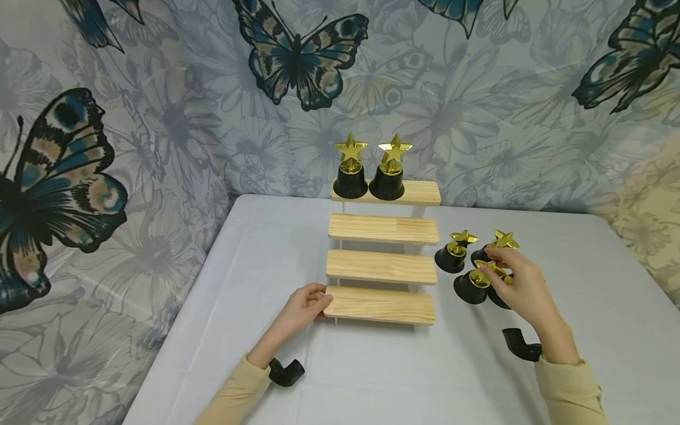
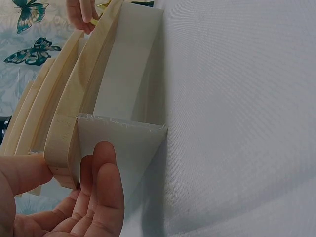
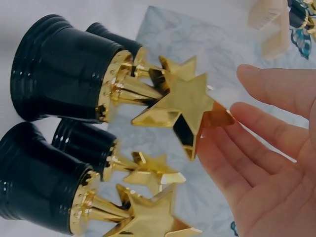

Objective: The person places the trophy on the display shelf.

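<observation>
A stepped wooden display stand [image 1: 382, 269] with several plank shelves on pale supports stands on the table. At the left end of its lowest shelf [image 2: 63, 133], my left hand [image 1: 301, 307] holds the board, thumb on one face and fingers curled by the other. My right hand [image 1: 523, 289] reaches over a group of star trophies, black-based with gold stars. In the right wrist view its fingertips touch the star of one trophy [image 3: 190, 101], while the thumb stands apart from it. Another trophy [image 3: 148, 212] is beside that one. The group's left rear trophy [image 1: 450, 258] is uncovered.
Two more star trophies, a left one [image 1: 350, 180] and a right one [image 1: 386, 182], stand on the top shelf. A white cloth covers the table [image 1: 255, 248]. Butterfly-print fabric [image 1: 175, 118] hangs behind and at the left. Black wrist mounts [image 1: 287, 373] show at both wrists.
</observation>
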Tool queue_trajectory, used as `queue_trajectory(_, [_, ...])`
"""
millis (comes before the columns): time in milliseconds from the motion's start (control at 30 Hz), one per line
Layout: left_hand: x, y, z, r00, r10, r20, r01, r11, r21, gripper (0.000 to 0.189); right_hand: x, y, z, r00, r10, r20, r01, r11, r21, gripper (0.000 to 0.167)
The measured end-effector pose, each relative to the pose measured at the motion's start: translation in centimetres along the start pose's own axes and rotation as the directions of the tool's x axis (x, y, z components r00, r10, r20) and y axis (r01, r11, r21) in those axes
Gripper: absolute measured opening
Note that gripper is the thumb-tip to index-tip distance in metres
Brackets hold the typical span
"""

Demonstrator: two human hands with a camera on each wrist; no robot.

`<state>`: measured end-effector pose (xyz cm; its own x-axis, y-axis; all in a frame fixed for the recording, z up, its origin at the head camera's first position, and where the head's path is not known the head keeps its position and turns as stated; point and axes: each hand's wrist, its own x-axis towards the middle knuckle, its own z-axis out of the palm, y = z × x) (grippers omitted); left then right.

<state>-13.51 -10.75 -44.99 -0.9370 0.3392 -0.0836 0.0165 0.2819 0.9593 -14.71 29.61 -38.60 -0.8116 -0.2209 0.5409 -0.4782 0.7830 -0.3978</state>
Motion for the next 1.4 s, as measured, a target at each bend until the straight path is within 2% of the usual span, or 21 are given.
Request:
queue_trajectory(167, [0.0,0.2,0.0,1.000,-0.004,-0.002,0.004,1.000,0.000,0.044,-0.3,0.4,0.0,1.000,-0.006,-0.012,0.006,1.000,0.001,0.039])
queue_trajectory(400, [-0.1,0.5,0.0,1.000,-0.009,-0.004,0.009,1.000,0.000,0.043,-0.8,0.8,-0.1,0.999,0.041,0.027,-0.041,0.999,-0.012,0.037])
queue_trajectory(633, [-0.7,2.2,0.0,1.000,0.007,0.008,-0.006,1.000,-0.014,0.036,-1.0,1.3,0.3,0.998,0.059,0.029,-0.058,0.998,-0.027,0.036])
queue_trajectory(933, [0.1,0.1,0.1,1.000,-0.006,0.003,0.006,1.000,-0.008,0.043,-1.2,1.5,0.5,0.998,0.057,-0.007,-0.057,0.998,-0.018,0.036])
queue_trajectory(1100, [0.2,-0.1,0.1,1.000,0.004,0.009,-0.004,1.000,0.010,0.045,-1.3,1.5,0.6,0.999,0.049,-0.016,-0.050,0.998,-0.028,0.036])
queue_trajectory(1167, [0.0,0.4,0.1,1.000,0.008,0.007,-0.008,1.000,0.011,0.044,-1.3,1.5,0.6,0.999,0.043,-0.014,-0.043,0.999,-0.031,0.037])
queue_trajectory(1333, [-0.1,0.5,0.1,1.000,0.001,-0.001,-0.001,1.000,0.013,0.043,-0.8,1.3,0.5,0.999,-0.018,-0.049,0.017,0.999,-0.029,0.038])
queue_trajectory(1400, [0.1,0.0,0.0,1.000,-0.003,-0.001,0.003,1.000,0.025,0.044,-0.6,1.2,0.4,0.997,-0.039,-0.064,0.037,0.999,-0.035,0.039])
